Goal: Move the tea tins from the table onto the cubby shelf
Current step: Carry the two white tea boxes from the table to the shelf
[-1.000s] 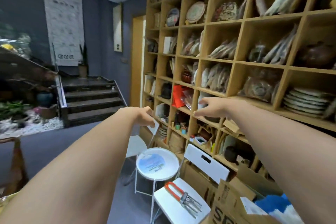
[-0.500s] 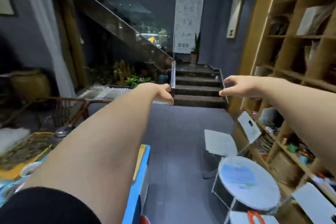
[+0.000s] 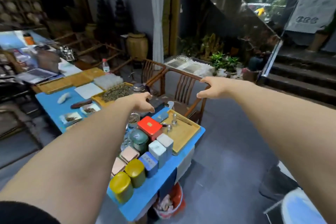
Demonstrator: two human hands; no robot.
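Swung round from shelf to table point(image 3: 54, 107) – tea tins point(image 3: 145, 151) below left hand point(image 3: 143, 102), right hand point(image 3: 211, 87), both empty, fingers spread

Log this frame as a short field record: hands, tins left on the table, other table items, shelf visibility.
left hand: empty, fingers loosely spread, above the table
right hand: empty, raised beyond the table's end
tins on blue table: two yellow round tins, red square tin, green round tin, several pale and blue rectangular tins
other: wooden tray
cubby shelf: not in view

tins point(image 3: 135, 169): glossy metal | tray point(image 3: 189, 133): matt wood | tbl cover point(image 3: 141, 199): smooth blue
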